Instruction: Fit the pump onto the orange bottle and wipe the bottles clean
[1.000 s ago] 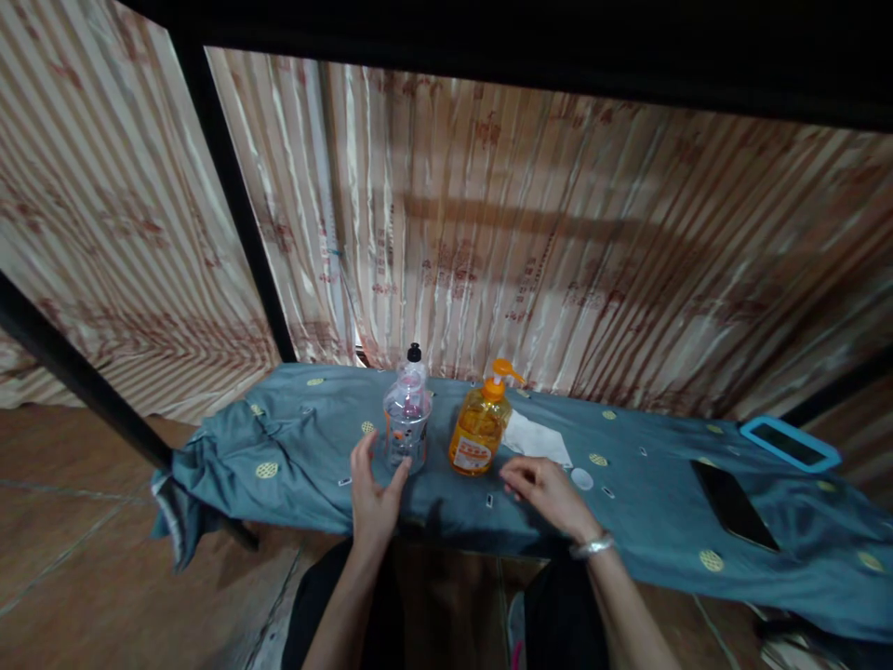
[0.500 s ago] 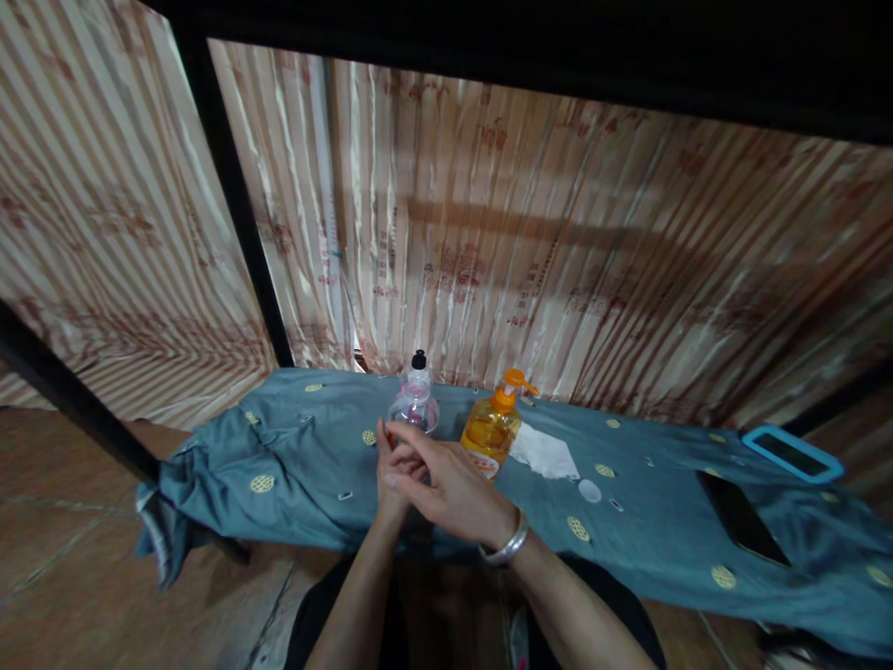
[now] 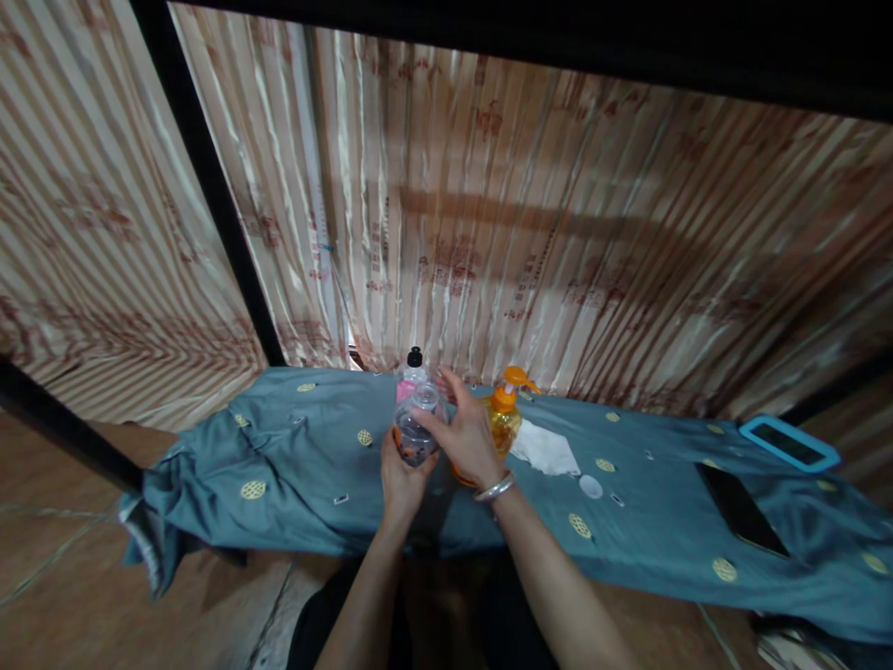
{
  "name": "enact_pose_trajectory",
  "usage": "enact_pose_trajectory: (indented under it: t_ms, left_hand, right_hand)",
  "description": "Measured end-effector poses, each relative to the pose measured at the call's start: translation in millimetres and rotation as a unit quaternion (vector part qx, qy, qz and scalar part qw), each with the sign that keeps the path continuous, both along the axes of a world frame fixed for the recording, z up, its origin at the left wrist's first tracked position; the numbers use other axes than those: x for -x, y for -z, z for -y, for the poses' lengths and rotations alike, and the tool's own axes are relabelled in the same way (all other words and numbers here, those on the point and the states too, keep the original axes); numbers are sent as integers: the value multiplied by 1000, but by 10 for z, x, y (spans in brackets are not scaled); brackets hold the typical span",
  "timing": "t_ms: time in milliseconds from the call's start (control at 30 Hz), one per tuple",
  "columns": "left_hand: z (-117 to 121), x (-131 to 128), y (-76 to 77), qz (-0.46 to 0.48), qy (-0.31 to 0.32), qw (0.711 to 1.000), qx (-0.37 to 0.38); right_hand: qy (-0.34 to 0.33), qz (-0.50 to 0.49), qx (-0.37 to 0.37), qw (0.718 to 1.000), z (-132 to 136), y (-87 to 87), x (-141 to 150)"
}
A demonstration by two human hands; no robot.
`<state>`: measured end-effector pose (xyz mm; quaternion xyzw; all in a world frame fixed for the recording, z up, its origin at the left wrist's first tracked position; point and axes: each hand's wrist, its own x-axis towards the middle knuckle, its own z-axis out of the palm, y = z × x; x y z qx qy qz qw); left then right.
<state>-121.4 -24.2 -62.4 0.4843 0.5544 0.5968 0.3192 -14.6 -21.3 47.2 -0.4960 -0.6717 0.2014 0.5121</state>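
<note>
Between the person's two hands, near the front edge of the cloth-covered table [image 3: 313, 489], is a clear bottle [image 3: 417, 426] with orange and dark print on its side. The left hand [image 3: 403, 481] is cupped around its lower body, fingers on one side and thumb on the other. The right hand [image 3: 472, 435] is spread above and beside it, thumb reaching across toward the shoulder, the other fingers pointing past the neck; from where I stand I can't quite tell whether that thumb touches the plastic.

Just beyond the hands is a black-capped bottle [image 3: 414, 363], partly hidden by the clear one. Close against the right hand, and half covered by it, is an orange pump bottle [image 3: 506, 419]. Farther to that hand's right lie a white cloth [image 3: 546, 448] and a small pale disc [image 3: 591, 487].

I'd judge the clear bottle light, since no coloured liquid shows through its walls, and the plastic thin enough to dent under a hard squeeze. It probably wouldn't shatter, but smooth sides like those could slide through damp fingers. The lower body, where the left hand has it, looks the surest place to hold, with gentle, even pressure; the narrower neck would suit a light fingertip steadying from the right hand.
</note>
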Motion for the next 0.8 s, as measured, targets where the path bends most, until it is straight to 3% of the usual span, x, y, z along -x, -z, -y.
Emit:
enact_pose_trajectory:
  t_ms: [200,600,700,800]
  left_hand:
    - [17,1,-82,-9,-12,999,42]
    - [4,-64,-139,39,6,999,25]
    - [-8,-75,-122,29,10,999,14]
    - [-7,-71,-123,4,13,1000,19]
  right_hand:
    - [-13,25,2,1000,-121,21,81]
    - [11,63,-15,998,-105,4,93]
    - [20,71,-34,997,62,85,62]
    - [28,80,-55,995,426,269,-66]
